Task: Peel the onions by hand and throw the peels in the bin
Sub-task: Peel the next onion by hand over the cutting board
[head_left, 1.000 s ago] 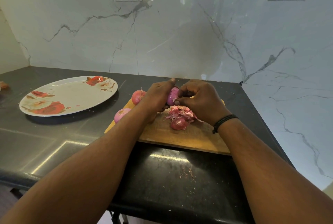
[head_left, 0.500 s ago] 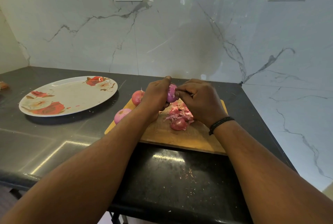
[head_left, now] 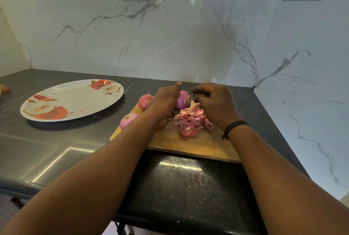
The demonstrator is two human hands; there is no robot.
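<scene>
My left hand (head_left: 166, 100) grips a purple, partly peeled onion (head_left: 183, 99) just above the wooden cutting board (head_left: 188, 144). My right hand (head_left: 213, 102) is beside it, a short gap away, fingers curled; whether they pinch a scrap of peel I cannot tell. A heap of pink onion peels (head_left: 192, 123) lies on the board under my right hand. Two more onions lie at the board's left end, one reddish (head_left: 145, 101) at the back and one pale pink (head_left: 128, 120) nearer me. No bin is in view.
A flowered white plate (head_left: 75, 100) sits on the dark counter (head_left: 56, 149) to the left. Marble walls close off the back and right, with two sockets high up. Small peel crumbs dot the counter in front of the board. A brownish object (head_left: 3, 88) lies at the far left edge.
My right hand has pulled away to the right from the onion, leaving a gap. The onion in my left hand has turned slightly and shows more purple surface.
</scene>
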